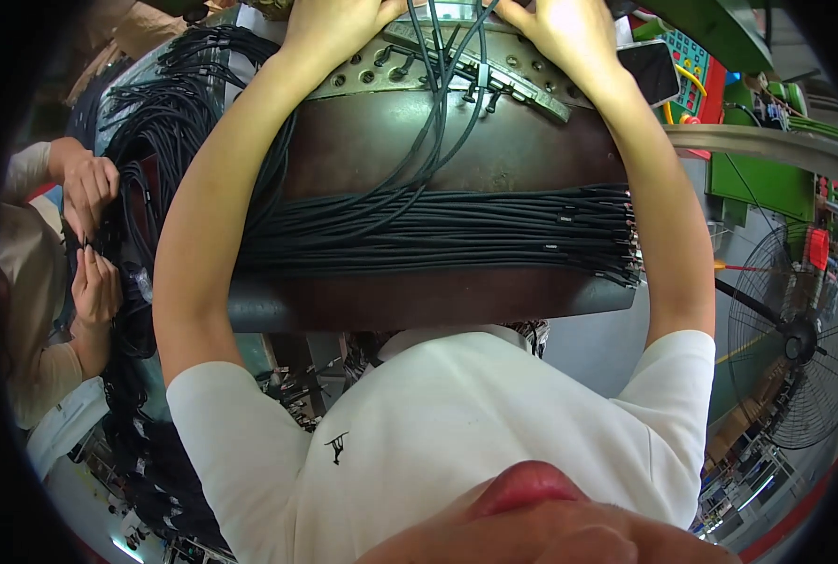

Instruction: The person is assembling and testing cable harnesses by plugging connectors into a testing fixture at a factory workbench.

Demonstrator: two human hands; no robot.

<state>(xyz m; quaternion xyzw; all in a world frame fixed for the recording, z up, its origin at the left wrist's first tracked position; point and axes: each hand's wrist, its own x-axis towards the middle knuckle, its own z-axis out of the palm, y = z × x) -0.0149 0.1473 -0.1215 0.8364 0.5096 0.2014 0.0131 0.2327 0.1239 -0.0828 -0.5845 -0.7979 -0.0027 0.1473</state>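
My left hand and my right hand reach forward to the top edge, one on each side of several black cables. Both thumbs point inward near these cables; the other fingers are cut off by the edge, so any grip is hidden. The cables run down from between my hands, cross over one another and join a wide bundle of black cables lying across the dark brown work surface. Beneath my hands is a metal plate with round holes and a slanted metal bar bolted on it.
A heap of black cables lies at the left, where another person's hands work on something small and dark. On the right are a phone, a control panel with buttons, a curved metal rail and a caged fan.
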